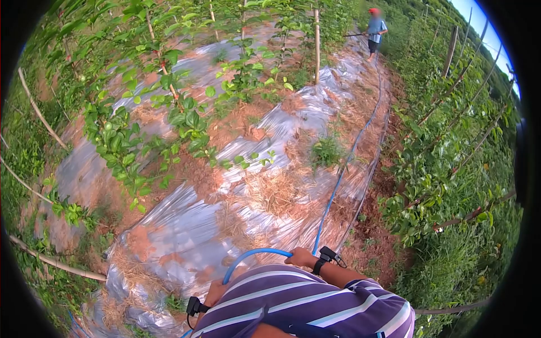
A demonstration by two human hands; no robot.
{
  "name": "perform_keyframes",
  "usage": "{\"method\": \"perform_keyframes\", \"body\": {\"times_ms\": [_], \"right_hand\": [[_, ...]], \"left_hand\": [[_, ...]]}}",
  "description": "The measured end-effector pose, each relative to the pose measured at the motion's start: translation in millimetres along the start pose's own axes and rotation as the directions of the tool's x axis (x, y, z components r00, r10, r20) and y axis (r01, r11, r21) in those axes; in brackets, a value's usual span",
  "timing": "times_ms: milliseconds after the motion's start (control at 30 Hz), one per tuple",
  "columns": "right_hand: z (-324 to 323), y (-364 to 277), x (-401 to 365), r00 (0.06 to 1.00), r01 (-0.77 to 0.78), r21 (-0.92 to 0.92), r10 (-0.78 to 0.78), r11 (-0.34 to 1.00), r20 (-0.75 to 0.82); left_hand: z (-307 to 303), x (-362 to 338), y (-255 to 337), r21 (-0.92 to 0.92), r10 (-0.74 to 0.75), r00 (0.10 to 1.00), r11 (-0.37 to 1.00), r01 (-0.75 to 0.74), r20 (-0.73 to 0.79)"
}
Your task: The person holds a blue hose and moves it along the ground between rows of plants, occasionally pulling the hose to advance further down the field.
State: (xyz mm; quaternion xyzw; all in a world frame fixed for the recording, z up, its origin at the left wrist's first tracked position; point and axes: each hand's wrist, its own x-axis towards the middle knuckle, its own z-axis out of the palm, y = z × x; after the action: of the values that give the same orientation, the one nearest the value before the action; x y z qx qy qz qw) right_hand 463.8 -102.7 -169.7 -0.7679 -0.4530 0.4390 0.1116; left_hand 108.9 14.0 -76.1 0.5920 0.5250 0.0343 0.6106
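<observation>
A blue hose (248, 256) arches between my two hands, low in the head view. My right hand (301, 258) is closed around it in front of my striped shirt, with a small black device (329, 256) strapped at the wrist. Beyond this hand the hose runs forward along the path. At the other end of the arch, my left hand (214, 294) is wrapped around the hose, partly covered by the shirt. Another black device (195, 307) sits on that wrist. A short piece of hose shows below it at the bottom edge.
Silvery plastic sheeting (197, 225) with soil and straw (270, 191) covers the ground. Leafy young trees (186, 121) tied to stakes (316, 50) stand left; dense greenery (451, 169) lines the right. Up the path, a person in a red cap (376, 34) holds a dark rod.
</observation>
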Motion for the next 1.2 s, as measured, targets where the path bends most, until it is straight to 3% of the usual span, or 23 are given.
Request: {"method": "perform_keyframes", "body": {"times_ms": [167,333,467,500,533,667,733,867,967,1067,1200], "right_hand": [[-18.4,20.3,0.2,1.000,-0.025,0.010,0.025,1.000,-0.001],[-33.5,18.9,4.9,0.998,0.036,0.018,-0.035,0.999,-0.044],[-29.0,16.2,10.5,0.995,0.091,0.130,-0.084,0.987,-0.060],[-27.7,15.3,12.0,0.994,0.092,0.141,-0.084,0.986,-0.067],[-25.7,14.0,13.7,0.995,0.086,0.114,-0.080,0.990,-0.052],[-22.1,8.9,16.7,0.996,0.082,0.074,-0.080,0.994,-0.024],[-15.2,11.8,21.8,0.997,0.079,0.073,-0.078,0.994,-0.010],[2.1,15.1,34.1,0.985,0.162,-0.007,-0.162,0.987,-0.066],[12.8,7.4,40.8,0.980,0.192,-0.068,-0.195,0.979,-0.044],[11.7,-13.6,35.5,0.980,0.200,-0.017,-0.200,0.980,0.004],[11.1,-44.9,26.8,0.981,0.182,-0.098,-0.174,0.978,0.082]], "left_hand": [[21.0,6.2,4.3,-0.079,0.100,0.995,0.992,-0.099,0.003],[31.1,-5.6,32.5,-0.006,0.135,0.990,0.991,-0.135,-0.032],[25.4,0.1,14.5,0.093,0.138,0.990,0.986,-0.136,-0.007],[25.6,-0.4,10.8,0.049,0.077,0.997,0.996,-0.077,-0.012],[25.5,-0.9,13.9,0.006,0.017,1.000,1.000,-0.017,-0.017],[19.7,-9.4,27.6,0.010,0.041,0.999,0.999,-0.041,0.034],[16.4,-11.2,28.1,-0.011,0.194,0.979,0.981,-0.194,0.055],[12.9,-28.2,52.6,0.005,0.237,0.971,0.971,-0.238,0.039],[-8.4,-0.1,-12.8,-0.046,0.225,0.974,0.973,-0.224,0.024],[-17.8,1.3,-25.4,0.079,0.259,0.965,0.964,-0.254,-0.047],[-33.8,-5.8,-35.8,0.115,0.281,0.957,0.955,-0.273,-0.066]]}}
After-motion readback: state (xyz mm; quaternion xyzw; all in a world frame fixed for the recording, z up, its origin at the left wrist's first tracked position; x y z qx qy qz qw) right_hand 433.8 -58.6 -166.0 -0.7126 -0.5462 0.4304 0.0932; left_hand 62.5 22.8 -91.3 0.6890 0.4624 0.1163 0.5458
